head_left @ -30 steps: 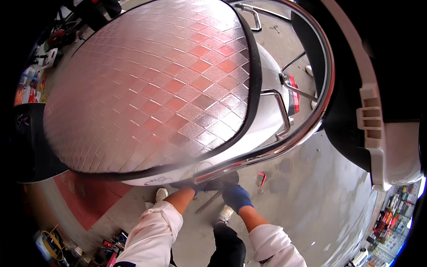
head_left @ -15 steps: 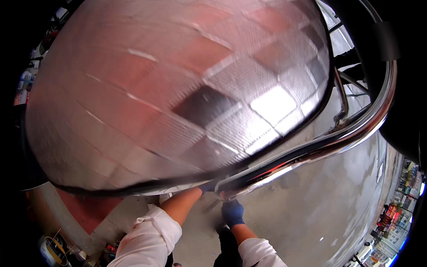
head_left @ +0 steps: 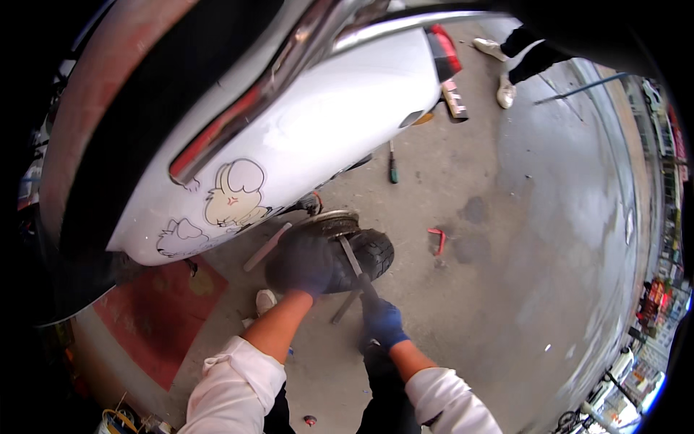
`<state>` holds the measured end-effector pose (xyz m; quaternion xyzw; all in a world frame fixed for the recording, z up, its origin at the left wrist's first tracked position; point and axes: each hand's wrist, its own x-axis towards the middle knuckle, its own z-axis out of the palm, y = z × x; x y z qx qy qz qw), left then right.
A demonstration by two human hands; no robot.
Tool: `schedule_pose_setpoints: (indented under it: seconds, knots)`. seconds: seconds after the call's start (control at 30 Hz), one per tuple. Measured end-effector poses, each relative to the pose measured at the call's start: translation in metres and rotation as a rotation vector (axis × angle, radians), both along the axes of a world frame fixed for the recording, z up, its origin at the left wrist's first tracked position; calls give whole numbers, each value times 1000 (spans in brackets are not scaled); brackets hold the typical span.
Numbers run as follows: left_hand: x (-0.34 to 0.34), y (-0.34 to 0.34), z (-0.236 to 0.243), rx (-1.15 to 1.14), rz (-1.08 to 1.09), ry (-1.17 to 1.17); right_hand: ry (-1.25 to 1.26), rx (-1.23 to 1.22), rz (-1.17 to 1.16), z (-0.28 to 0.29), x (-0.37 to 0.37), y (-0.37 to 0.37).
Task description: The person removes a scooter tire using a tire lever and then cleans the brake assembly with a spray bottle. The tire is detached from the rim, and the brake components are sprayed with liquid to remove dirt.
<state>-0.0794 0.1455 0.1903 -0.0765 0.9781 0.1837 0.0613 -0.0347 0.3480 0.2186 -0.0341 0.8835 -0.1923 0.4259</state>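
Observation:
A black tyre (head_left: 374, 253) on a metal wheel rim (head_left: 340, 219) stands in front of me beside a white scooter (head_left: 340, 94). My right hand (head_left: 384, 323), in a blue glove, is closed round the dark lower end of a tyre lever (head_left: 351, 257); the lever's flat metal end reaches the tyre's edge at the rim. My left hand (head_left: 309, 269), also gloved, is over the tyre's left part, and its fingers are smeared by motion. A second metal bar (head_left: 345, 307) sticks out from under the tyre toward me.
The scooter's chrome rail (head_left: 253, 116) and seat fill the upper left. On the concrete floor lie a screwdriver (head_left: 393, 170), a red tool (head_left: 438, 241) and a red mat (head_left: 163, 311). Another person's white shoes (head_left: 506, 92) stand at the far right.
My view has shifted off the scooter's shiny seat, which covered most of the picture, so the wheel and lever now show. My left hand, partly hidden before, is now visible over the tyre.

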Motion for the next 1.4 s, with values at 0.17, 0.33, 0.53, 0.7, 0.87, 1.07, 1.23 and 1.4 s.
schedule_pose_setpoints:
  seconds: [0.17, 0.33, 0.53, 0.7, 0.87, 1.07, 1.23, 1.4]
  knots:
    - [28, 18, 10, 36, 30, 44, 87, 38, 288, 81, -58, 14]
    - [32, 46, 9, 16, -81, 79, -31, 352, 525, 122, -113, -53]
    - [25, 59, 11, -28, -27, 176, -55, 382, 269, 107, -78, -67]
    - [-6, 49, 12, 25, -108, 110, -15, 291, 22, 102, -78, -67]
    - [-27, 55, 29, 122, -218, -280, -65, 346, -66, 83, -76, -45]
    - [-19, 73, -10, 28, -177, -94, -86, 297, -120, 53, -58, -18]
    - [-53, 67, 41, 12, -301, -162, 29, 217, -244, 36, -42, -19]
    - [-45, 61, 63, 109, -343, -295, -32, 231, -211, 52, -30, -15]
